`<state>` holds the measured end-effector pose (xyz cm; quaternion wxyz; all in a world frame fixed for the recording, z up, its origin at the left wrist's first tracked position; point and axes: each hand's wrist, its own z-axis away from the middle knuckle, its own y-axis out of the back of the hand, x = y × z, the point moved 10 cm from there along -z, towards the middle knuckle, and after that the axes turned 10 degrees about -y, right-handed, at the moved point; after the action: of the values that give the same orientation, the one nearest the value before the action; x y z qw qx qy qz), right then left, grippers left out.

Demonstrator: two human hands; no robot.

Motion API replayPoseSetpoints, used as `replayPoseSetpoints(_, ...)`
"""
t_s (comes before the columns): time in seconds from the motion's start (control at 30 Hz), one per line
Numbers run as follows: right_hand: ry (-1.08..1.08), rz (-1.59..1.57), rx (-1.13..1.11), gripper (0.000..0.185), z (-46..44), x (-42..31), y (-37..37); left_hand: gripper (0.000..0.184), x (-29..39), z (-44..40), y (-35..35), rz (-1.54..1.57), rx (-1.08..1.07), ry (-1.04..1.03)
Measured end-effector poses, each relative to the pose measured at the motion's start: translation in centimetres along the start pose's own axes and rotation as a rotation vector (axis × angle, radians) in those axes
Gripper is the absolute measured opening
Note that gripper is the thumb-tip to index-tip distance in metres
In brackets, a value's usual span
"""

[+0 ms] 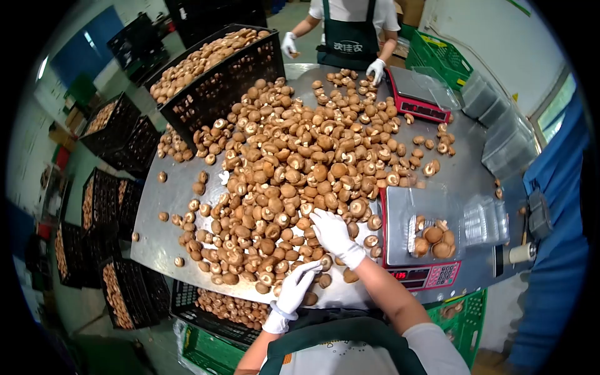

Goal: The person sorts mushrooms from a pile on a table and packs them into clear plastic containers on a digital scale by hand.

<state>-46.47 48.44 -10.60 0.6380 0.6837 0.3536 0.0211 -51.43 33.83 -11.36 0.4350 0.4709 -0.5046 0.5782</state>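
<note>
Brown shiitake mushrooms (294, 162) lie in a big heap on a metal table (156, 231). My right hand (332, 234), in a white glove, reaches into the near side of the heap, fingers stretched out over the mushrooms. My left hand (296, 289), also gloved, is lower and closer to my body, with its fingertips closed against a single mushroom (325, 262). To the right of my hands stands a red digital scale (400, 244). On it, a clear plastic box (450, 215) holds several mushrooms.
Across the table a co-worker in a dark green apron (347, 47) handles mushrooms beside a second red scale (419, 94). A black crate (231, 78) of mushrooms stands at the far left. Clear boxes (509, 144) are stacked on the right. More filled crates (119, 294) line the floor.
</note>
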Motion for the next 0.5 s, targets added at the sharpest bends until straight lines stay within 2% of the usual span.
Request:
replayPoseSetpoints(0.1, -0.026, 0.228, 0.067, 0.012, -1.1, 1.0, -2.9, 0.029, -0.2, 1.1, 3.3, 0.076, 0.037, 0.023)
replayPoseSetpoints(0.2, -0.190, 0.203, 0.011, 0.013, -0.8, 3.0, -2.6, 0.030, 0.3, 1.1, 5.8, 0.103, 0.034, 0.046)
replayPoseSetpoints(0.23, -0.167, 0.216, 0.008, 0.018, -0.5, 2.8, -1.6, 0.033, 0.2, 1.1, 6.3, 0.149, 0.023, 0.080)
replayPoseSetpoints(0.33, -0.222, -0.064, 0.094, 0.020, 0.4, 1.4, 1.9, 0.050, 1.0, 0.6, 7.0, 0.272, 0.060, 0.165)
replayPoseSetpoints(0.37, -0.197, -0.128, 0.097, 0.026, 0.6, -0.2, 2.6, 0.060, 1.0, 0.2, 7.1, 0.356, 0.083, 0.195)
replayPoseSetpoints(0.4, -0.180, -0.302, -0.040, 0.034, 0.9, -2.3, 2.5, 0.060, 0.4, -0.3, 7.1, 0.507, 0.110, 0.205)
replayPoseSetpoints(0.47, -0.010, -0.413, -0.284, 0.049, 1.3, -7.1, 2.5, 0.059, 0.2, -1.5, 6.9, 0.801, 0.101, 0.260)
replayPoseSetpoints(0.5, 0.006, -0.361, -0.195, 0.055, 0.3, -6.9, 3.3, 0.055, -1.7, -2.1, 7.8, 0.903, 0.111, 0.260)
